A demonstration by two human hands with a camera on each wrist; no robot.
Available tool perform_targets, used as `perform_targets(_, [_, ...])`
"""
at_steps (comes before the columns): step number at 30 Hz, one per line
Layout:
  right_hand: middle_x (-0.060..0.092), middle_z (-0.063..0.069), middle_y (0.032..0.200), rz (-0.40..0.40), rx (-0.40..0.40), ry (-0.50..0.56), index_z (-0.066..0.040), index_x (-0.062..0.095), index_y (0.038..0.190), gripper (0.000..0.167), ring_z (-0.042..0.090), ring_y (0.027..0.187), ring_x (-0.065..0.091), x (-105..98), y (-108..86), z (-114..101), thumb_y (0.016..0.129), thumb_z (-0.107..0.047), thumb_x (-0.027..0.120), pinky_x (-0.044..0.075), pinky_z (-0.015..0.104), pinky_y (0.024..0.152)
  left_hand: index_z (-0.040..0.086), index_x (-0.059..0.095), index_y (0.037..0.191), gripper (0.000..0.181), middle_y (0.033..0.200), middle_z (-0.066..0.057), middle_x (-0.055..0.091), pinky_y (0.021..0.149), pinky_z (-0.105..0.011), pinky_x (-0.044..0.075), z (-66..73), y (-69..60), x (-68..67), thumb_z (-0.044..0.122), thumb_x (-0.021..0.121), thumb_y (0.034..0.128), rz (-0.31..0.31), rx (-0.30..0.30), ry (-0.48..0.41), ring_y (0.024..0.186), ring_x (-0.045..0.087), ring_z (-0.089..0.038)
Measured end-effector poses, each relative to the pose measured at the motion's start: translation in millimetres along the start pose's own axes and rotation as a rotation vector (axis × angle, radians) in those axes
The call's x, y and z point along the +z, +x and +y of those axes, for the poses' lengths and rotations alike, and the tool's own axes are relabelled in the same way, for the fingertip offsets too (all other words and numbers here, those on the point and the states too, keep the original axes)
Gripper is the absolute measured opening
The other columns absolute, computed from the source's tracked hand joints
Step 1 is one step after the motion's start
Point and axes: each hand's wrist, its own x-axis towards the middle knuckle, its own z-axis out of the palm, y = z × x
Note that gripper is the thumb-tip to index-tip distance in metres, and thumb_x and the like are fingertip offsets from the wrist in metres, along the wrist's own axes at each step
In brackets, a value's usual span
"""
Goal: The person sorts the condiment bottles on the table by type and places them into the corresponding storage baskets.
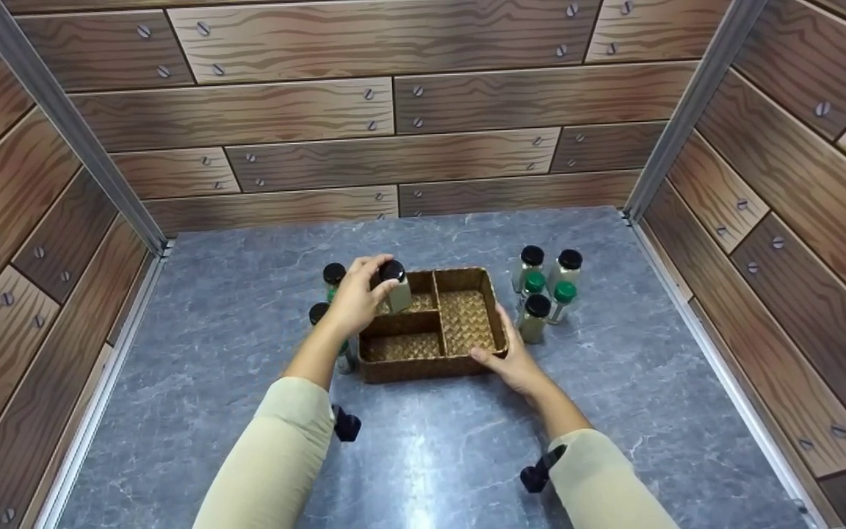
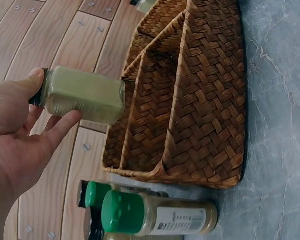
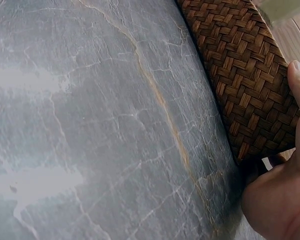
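Brown woven basket [image 1: 423, 371] sat mid-table, three compartments split by thin dividers [image 1: 439, 323]. Left hand [image 1: 358, 297] had a pinch on the black cap [image 1: 392, 270] of a pale-green-filled jar [image 1: 399, 297], held upright at the back-left compartment [image 1: 424, 300]. Honestly couldn't tell if its base had dropped below the rim, since the angles kinda hide that. Right hand [image 1: 515, 361] gripped the near right corner, thumb over the front edge, fingers along the side wall.

Sideways room was pretty tight: five jars with black or green caps [image 1: 564, 292] stood just past the right fingers, and more jars [image 2: 175, 220] crowded the left wall, partly hidden behind the left arm. Way more space front and back, with grey marbled tabletop [image 1: 423, 470] running on toward the wood-print back wall [image 1: 320, 110].
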Motion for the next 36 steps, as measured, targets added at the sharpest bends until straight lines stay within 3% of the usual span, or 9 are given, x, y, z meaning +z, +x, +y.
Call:
perform_targets(5, [0.006,0.022,0.182,0.0,-0.009,-0.013,-0.023,0.009,0.176,0.106,0.046,0.169,0.007,-1.8,1.4,1.0,0.097,-0.025,0.081,0.007,0.071,0.135,0.011,0.053,0.158,0.053,0.159,-0.024,0.051,0.127,-0.054,0.044,-2.6,11.3,11.0,0.025,0.064,0.1081,-0.014,-0.007,0.008,0.147,0.054,-0.042])
perform_targets(12, [0.006,0.022,0.182,0.002,0.009,-0.007,-0.026,0.011,0.175,0.106,0.046,0.169,0.008,-1.6,-1.2,1.1,0.097,-0.027,0.082,0.007,0.07,0.135,0.012,0.051,0.16,0.053,0.162,-0.019,0.049,0.128,-0.054,0.043,-5.5,25.1,28.6,0.023,0.062,0.1097,-0.081,-0.014,0.06,0.151,0.052,-0.041])
perform_targets(21, [0.009,0.022,0.182,0.021,0.001,0.02,-0.025,0.013,0.175,0.106,0.046,0.168,0.011,0.1,-1.9,1.0,0.096,-0.023,0.083,0.007,0.07,0.135,0.01,0.05,0.161,0.053,0.164,-0.02,0.048,0.127,-0.051,0.044,-16.5,34.7,52.0,0.015,0.061,0.1095,-0.112,-0.02,0.02,0.151,0.052,-0.04])
perform_targets(27, [0.01,0.024,0.181,0.023,-0.012,0.011,-0.024,0.014,0.175,0.107,0.048,0.167,0.014,2.6,-1.3,-0.3,0.094,-0.024,0.084,0.009,0.071,0.135,0.008,0.051,0.16,0.052,0.162,-0.022,0.048,0.124,-0.053,0.047,-28.0,39.1,61.0,0.011,0.062,0.1089,-0.089,-0.016,0.015,0.148,0.054,-0.042])
perform_targets(30, [0.012,0.025,0.18,0.025,-0.026,0.0,-0.021,0.014,0.175,0.109,0.048,0.167,0.016,3.6,-2.3,-0.3,0.093,-0.025,0.085,0.011,0.07,0.135,0.006,0.054,0.158,0.051,0.159,-0.022,0.051,0.124,-0.053,0.047,-37.7,42.8,68.8,0.011,0.064,0.1077,-0.047,-0.007,0.015,0.147,0.055,-0.043])
perform_targets(36, [0.012,0.025,0.18,0.034,-0.042,-0.009,-0.018,0.016,0.175,0.109,0.047,0.167,0.016,2.4,-1.4,-0.8,0.092,-0.025,0.086,0.01,0.069,0.136,0.012,0.053,0.159,0.053,0.157,-0.017,0.055,0.122,-0.05,0.048,-57.9,60.0,85.7,0.019,0.064,0.1084,-0.002,-0.012,0.034,0.146,0.056,-0.039])
